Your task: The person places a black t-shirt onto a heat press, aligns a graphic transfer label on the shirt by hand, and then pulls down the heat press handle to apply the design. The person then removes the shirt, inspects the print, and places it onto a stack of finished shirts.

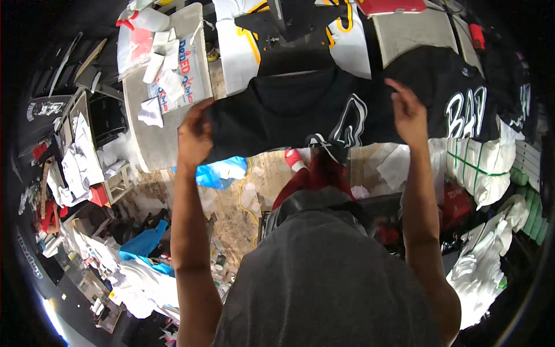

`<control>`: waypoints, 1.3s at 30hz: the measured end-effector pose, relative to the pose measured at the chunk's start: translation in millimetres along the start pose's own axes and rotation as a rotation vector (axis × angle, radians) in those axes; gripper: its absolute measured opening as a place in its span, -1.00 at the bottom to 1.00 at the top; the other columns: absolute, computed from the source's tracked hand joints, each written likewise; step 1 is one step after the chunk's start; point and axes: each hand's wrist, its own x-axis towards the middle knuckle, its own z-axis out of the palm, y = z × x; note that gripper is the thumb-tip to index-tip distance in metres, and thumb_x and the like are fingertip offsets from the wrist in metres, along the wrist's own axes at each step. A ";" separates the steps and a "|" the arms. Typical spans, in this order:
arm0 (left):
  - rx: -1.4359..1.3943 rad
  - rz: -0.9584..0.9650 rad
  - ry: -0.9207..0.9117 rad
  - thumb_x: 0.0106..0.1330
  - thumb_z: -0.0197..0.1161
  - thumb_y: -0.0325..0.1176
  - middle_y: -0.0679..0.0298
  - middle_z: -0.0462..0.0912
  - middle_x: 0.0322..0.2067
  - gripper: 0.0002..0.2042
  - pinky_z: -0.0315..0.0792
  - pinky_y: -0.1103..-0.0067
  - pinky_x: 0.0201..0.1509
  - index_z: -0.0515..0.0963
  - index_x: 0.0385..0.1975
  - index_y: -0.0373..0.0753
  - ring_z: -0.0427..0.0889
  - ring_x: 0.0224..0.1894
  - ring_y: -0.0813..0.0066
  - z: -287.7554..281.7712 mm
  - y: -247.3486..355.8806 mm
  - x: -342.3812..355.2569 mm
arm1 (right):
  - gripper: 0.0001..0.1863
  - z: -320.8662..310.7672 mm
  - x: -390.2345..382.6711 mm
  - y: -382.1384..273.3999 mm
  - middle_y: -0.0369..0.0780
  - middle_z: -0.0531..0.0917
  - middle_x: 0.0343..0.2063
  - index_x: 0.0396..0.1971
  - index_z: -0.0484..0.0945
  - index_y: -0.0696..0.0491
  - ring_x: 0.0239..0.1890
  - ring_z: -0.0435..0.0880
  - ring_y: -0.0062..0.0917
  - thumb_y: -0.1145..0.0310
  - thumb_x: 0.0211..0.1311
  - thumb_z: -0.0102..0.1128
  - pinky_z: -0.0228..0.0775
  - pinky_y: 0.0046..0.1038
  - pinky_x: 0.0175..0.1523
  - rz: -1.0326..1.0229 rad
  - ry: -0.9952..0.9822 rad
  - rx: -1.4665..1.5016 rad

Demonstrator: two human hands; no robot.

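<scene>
A black T-shirt (pixel 289 113) with a white-outlined print is spread wide in front of me, its neckline on the far side. My left hand (pixel 195 133) is closed on its left end, fingers curled at the fabric. At the right end is my right hand (pixel 409 113), its thumb and forefinger bent around the cloth; the exact contact is hard to see. Just beyond the T-shirt stands a black press-like machine part (pixel 289 49). White garments with yellow-and-black trim (pixel 236 55) lie around it.
On the left, a grey table (pixel 153 130) bears white scraps and a spray bottle (pixel 149 20). Another black shirt with white lettering (pixel 451 87) lies at right, near a white bundle (pixel 483 165) tied with green strap. Below are a blue plastic bag (pixel 217 176) and a yellow cord (pixel 243 199).
</scene>
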 end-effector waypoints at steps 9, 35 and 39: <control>0.123 -0.018 -0.203 0.22 0.07 -0.42 -0.05 0.70 -0.33 -0.75 0.54 0.38 -0.02 0.63 -0.18 -0.29 0.72 -0.19 0.03 46.9 9.5 80.8 | -0.70 43.6 87.2 -8.0 -0.09 0.68 -0.25 -0.04 0.56 0.13 -0.30 0.62 -0.51 0.48 0.21 0.12 0.47 -0.44 -0.13 -0.026 -0.548 -0.031; 0.107 0.282 0.138 0.23 0.18 -0.50 0.11 0.61 -0.37 -0.89 0.48 0.48 -0.21 0.59 -0.29 -0.33 0.62 -0.35 0.28 -26.9 149.5 -99.3 | -0.91 -71.1 -76.1 -116.7 -0.23 0.57 -0.41 -0.33 0.61 0.23 -0.32 0.56 -0.52 0.53 0.20 0.24 0.38 -0.52 -0.14 -0.292 -0.148 0.162; 0.089 0.347 0.251 0.24 0.16 -0.51 0.10 0.60 -0.36 -0.90 0.47 0.46 -0.14 0.58 -0.30 -0.33 0.62 -0.29 0.18 -19.5 143.0 -93.2 | -0.91 -62.7 -74.8 -119.3 -0.23 0.58 -0.41 -0.34 0.63 0.22 -0.30 0.58 -0.52 0.53 0.19 0.25 0.39 -0.53 -0.12 -0.299 0.014 0.158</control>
